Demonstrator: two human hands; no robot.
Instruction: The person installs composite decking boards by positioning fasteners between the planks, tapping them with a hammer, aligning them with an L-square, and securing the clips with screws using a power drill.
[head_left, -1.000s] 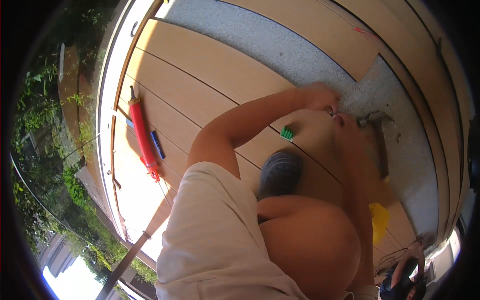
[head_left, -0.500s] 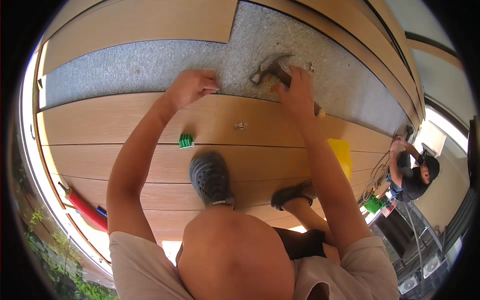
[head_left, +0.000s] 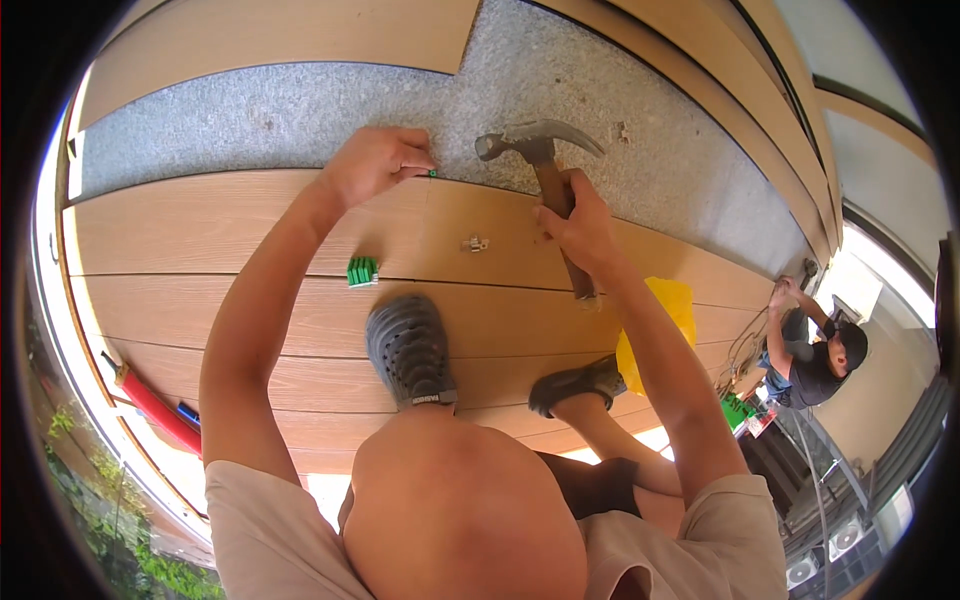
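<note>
My left hand (head_left: 375, 168) is at the far edge of a wood-look deck board (head_left: 250, 220), its fingers pinched on a small green piece (head_left: 433, 173) by the board joint. Most of that piece is hidden by my fingertips. In my right hand (head_left: 583, 228) is a claw hammer (head_left: 552, 182), gripped round its brown handle. Its head hangs over bare concrete, striking face toward my left hand and claw to the right. Nearer me on the boards lie a clump of green plastic pieces (head_left: 362, 271) and a few small metal clips (head_left: 475, 244).
Rough grey concrete (head_left: 300, 110) lies beyond the laid boards, with another board (head_left: 290, 35) past it. A yellow object (head_left: 675, 305) sits beside my right forearm. At the left edge is a red long object (head_left: 155, 405). A co-worker (head_left: 815, 350) crouches at the far right near cables.
My right hand has lifted the hammer and drawn it nearer me, its head turned so the claw points right. My left hand stays at the board edge.
</note>
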